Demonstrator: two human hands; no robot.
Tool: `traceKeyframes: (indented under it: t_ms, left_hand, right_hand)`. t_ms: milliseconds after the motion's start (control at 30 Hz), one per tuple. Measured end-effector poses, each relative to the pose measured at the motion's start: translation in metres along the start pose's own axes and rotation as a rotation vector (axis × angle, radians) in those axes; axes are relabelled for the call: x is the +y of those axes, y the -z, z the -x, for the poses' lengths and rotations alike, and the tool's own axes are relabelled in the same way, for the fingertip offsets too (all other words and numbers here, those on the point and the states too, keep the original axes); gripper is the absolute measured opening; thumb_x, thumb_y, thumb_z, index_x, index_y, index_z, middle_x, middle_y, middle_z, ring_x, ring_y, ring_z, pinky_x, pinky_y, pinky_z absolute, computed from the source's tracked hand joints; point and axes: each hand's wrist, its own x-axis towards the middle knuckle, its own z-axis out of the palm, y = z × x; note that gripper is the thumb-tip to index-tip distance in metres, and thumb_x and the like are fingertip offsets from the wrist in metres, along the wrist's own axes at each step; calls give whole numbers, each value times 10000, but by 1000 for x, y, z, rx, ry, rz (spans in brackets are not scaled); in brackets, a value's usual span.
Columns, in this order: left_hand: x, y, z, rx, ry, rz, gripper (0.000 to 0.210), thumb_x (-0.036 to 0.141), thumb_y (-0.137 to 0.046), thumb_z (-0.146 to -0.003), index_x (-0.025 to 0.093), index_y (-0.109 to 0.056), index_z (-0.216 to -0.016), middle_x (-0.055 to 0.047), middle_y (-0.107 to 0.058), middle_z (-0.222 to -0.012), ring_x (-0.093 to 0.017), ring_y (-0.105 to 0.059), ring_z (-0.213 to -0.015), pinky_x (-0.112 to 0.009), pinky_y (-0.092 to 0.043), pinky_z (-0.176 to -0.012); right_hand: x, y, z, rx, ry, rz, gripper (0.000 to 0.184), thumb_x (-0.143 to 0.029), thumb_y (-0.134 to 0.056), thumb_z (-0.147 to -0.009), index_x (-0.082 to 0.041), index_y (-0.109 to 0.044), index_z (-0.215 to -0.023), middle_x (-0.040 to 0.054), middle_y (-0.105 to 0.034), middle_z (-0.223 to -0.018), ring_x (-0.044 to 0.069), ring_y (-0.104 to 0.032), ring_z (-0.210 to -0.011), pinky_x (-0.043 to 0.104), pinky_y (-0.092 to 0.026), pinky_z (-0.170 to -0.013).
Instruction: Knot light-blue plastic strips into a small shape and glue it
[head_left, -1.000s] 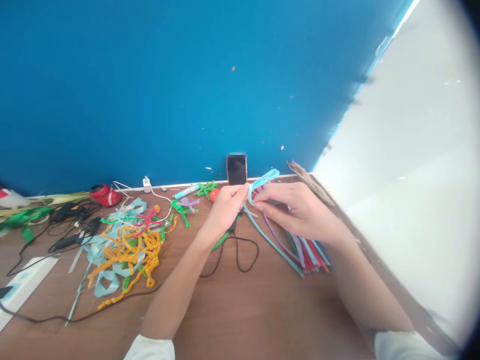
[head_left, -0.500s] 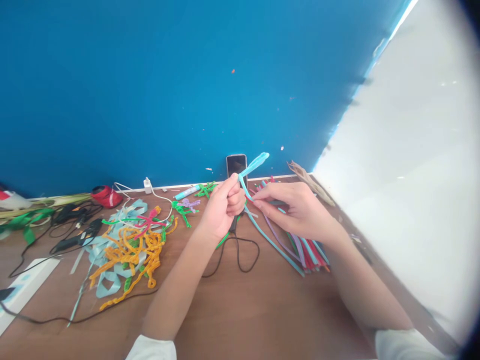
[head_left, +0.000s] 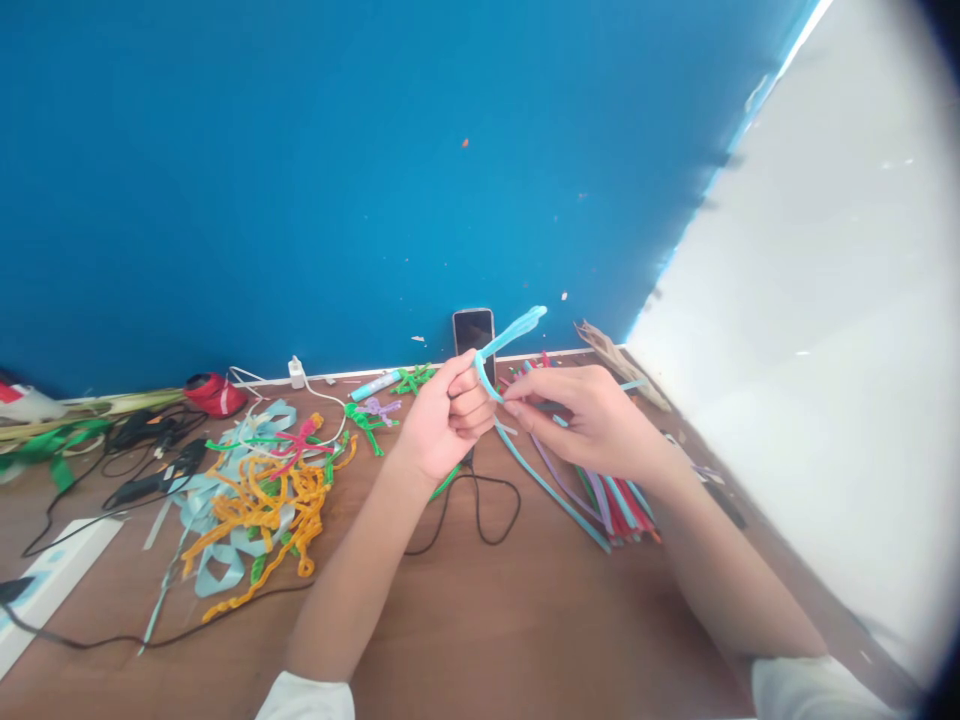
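A light-blue pipe cleaner [head_left: 514, 331] sticks up to the right from my left hand [head_left: 448, 412], bent into a narrow bundle of strands. My left fingers are curled round its lower part, the thumb pressed on top. Between thumb and forefinger, my right hand [head_left: 581, 415] pinches a strand of it that curves down from the bundle. Another light-blue length slants down to the right below the hands, and I cannot tell whether it joins the held piece. Under my right hand lies a bunch of straight pipe cleaners [head_left: 626, 508] in red, purple, green and blue.
A phone [head_left: 474, 328] leans on the blue wall behind my hands. Left on the brown table [head_left: 480, 620] lie tangled orange pipe cleaners [head_left: 289, 500], light-blue ribbon [head_left: 217, 570], a red spool [head_left: 217, 394], black cables and a white power strip [head_left: 64, 580]. Dry husks [head_left: 611, 355] lie back right.
The upright blue bundle has tilted a little further right. My right fingers have drawn slightly closer to my left hand, and a blue end now shows beyond my right hand.
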Motion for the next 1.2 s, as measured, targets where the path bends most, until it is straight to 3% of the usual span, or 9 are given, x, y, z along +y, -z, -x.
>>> traceKeyframes:
  t_ms: [300, 533, 733, 967, 1200]
  left_hand:
    - [-2, -1, 5, -133, 54, 17, 529, 301, -344, -1033, 213, -202, -532, 85, -70, -447, -79, -81, -391, -223, -159, -388]
    - [-5, 3, 8, -249, 99, -78, 511, 297, -397, -1002, 216, -213, -532, 90, -112, -428, -69, -95, -384, -226, -151, -398]
    - [-8, 4, 9, -291, 172, -229, 530, 317, -478, -953, 216, -186, -522, 95, -108, -416, -53, -107, -381, -216, -141, -402]
    - [-10, 0, 9, -214, 190, -507, 554, 372, -595, -874, 216, -210, -508, 98, -130, -439, -30, -103, -385, -226, -90, -423]
    - [-15, 7, 1, -51, -35, -915, 555, 493, -585, -911, 198, -288, -547, 63, -210, -530, -67, -134, -495, -268, -79, -498]
  right_hand:
    - [7, 7, -2, -5, -95, 10, 141, -198, -575, -923, -169, -686, -840, 12, -665, -707, 124, -539, -610, 266, -353, -612]
    - [13, 10, -2, 72, -115, 59, 205, -252, -591, -931, -159, -705, -788, -23, -576, -569, 95, -427, -505, 258, -329, -546]
    - [17, 16, 1, 127, -163, -74, 150, -274, -654, -908, -168, -700, -811, -3, -667, -668, 98, -496, -544, 244, -367, -536]
    - [24, 18, 1, 292, -155, -48, 268, -396, -713, -890, -194, -693, -714, -4, -637, -601, 112, -474, -513, 280, -356, -499]
    - [22, 23, 4, 291, -103, 35, 263, -408, -687, -917, -224, -704, -728, 7, -663, -633, 125, -503, -518, 305, -375, -522]
